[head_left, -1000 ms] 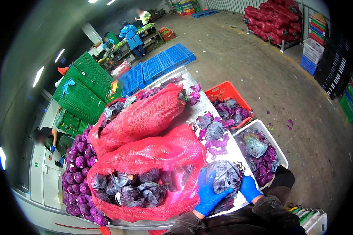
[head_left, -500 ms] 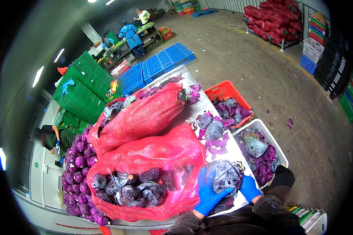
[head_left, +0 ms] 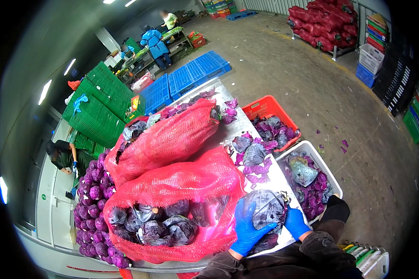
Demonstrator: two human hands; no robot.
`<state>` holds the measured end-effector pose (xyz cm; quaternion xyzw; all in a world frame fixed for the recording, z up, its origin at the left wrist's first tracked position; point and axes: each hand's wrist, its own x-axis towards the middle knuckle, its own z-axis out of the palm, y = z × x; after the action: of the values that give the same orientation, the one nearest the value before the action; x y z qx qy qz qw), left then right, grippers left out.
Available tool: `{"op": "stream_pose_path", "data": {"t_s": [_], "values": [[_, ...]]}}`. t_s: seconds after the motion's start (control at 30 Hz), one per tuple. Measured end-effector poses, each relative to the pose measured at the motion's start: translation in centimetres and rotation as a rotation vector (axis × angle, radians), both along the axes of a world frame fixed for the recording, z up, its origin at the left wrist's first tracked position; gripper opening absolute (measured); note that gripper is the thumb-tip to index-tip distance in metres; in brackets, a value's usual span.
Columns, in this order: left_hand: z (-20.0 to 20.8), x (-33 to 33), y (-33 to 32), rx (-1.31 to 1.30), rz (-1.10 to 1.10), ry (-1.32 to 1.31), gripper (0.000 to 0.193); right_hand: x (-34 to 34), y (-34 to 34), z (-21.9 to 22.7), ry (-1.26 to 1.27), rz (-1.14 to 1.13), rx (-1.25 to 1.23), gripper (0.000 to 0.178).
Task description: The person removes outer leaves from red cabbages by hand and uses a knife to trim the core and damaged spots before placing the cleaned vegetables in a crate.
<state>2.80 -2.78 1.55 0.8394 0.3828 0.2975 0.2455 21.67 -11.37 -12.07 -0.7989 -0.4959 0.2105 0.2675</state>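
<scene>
Left hand (head_left: 247, 229) holds cabbage (head_left: 271, 208), thumb spread from fingers; right hand (head_left: 296, 225) holds other side, finger spread unclear.

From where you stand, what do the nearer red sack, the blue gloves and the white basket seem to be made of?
The nearer red sack looks like woven plastic mesh with a slight sheen; its netted texture shows. The blue gloves seem thin, smooth rubber, perhaps nitrile, given their snug fit. The white basket is probably hard moulded plastic, judging by its even colour and rounded rim.
</scene>
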Motion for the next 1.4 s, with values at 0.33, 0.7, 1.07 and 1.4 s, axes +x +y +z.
{"op": "stream_pose_path", "data": {"t_s": [0.33, 0.7, 1.07, 1.4], "values": [[-0.1, 0.0, 0.1, 0.018, -0.013, 0.011, 0.111, 0.0, -0.1, -0.6, 0.016, -0.001, -0.022, 0.037], [-0.5, -0.1, 0.2, 0.016, -0.011, 0.009, 0.111, 0.0, -0.2, -1.3, 0.002, 0.003, -0.040, 0.035], [-0.6, -0.1, 0.1, 0.023, -0.004, 0.002, 0.111, 0.0, -0.1, -0.4, 0.024, 0.008, -0.007, 0.034], [-0.5, 0.0, 0.2, 0.012, -0.005, -0.015, 0.111, 0.1, -0.1, -1.4, -0.008, -0.001, -0.015, 0.039]]}}
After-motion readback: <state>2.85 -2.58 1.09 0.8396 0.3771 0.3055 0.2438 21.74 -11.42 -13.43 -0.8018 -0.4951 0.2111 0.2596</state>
